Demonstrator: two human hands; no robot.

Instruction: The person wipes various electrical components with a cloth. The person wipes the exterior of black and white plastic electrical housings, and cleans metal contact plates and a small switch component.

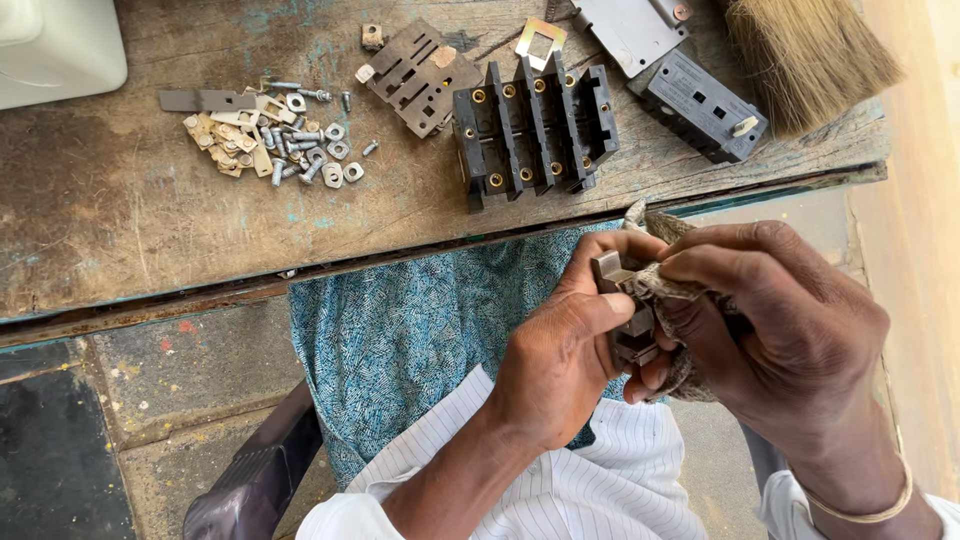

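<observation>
My left hand (565,345) grips a small grey metal part (622,305) between thumb and fingers, just in front of the table edge. My right hand (780,320) holds a worn grey-brown cloth (668,290) pressed against that part; the cloth wraps over it and hides its lower half. Both hands are over my lap, above a teal patterned fabric (420,320). The nearest thing on the table is a black multi-slot switch block (533,130) with brass terminals.
On the worn wooden table (110,210) lie a pile of screws, nuts and brass bits (280,145), a slotted brown plate (415,75), a black box-shaped cover (700,105), a grey plate (630,30), a bristle brush (810,55) and a white container (55,45).
</observation>
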